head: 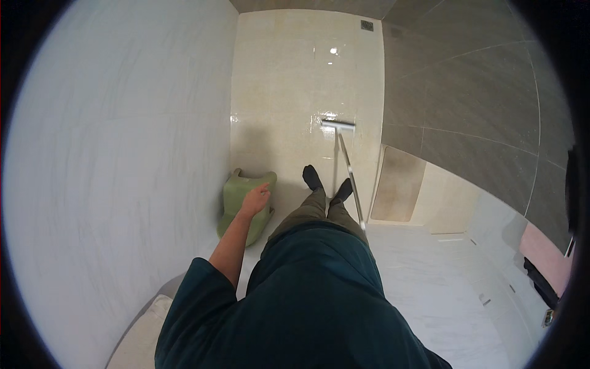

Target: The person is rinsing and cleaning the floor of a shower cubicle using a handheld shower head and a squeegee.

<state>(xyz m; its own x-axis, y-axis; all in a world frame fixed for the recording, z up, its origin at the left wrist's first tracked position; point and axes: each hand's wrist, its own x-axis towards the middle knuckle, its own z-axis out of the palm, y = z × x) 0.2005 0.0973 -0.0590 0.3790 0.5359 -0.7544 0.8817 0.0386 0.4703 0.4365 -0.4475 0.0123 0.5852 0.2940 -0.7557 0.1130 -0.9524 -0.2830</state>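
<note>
A floor squeegee [339,125] with a long metal handle [351,173] rests its wide blade on the wet beige tile floor [286,69], ahead of my feet. The handle runs back past my right foot, and its upper end is hidden at my right side. My right hand is out of view. My left hand [256,199] hangs empty with its index finger extended and the other fingers partly curled. Below it in the picture is a green plastic step stool [234,196]; whether the hand touches it I cannot tell.
A pale wall [152,138] rises on the left, and a grey tiled wall [470,92] on the right. A square floor drain [367,25] lies in the far right corner. A brown mat [398,184] is right of my feet. Pink cloth [546,263] hangs at the right edge.
</note>
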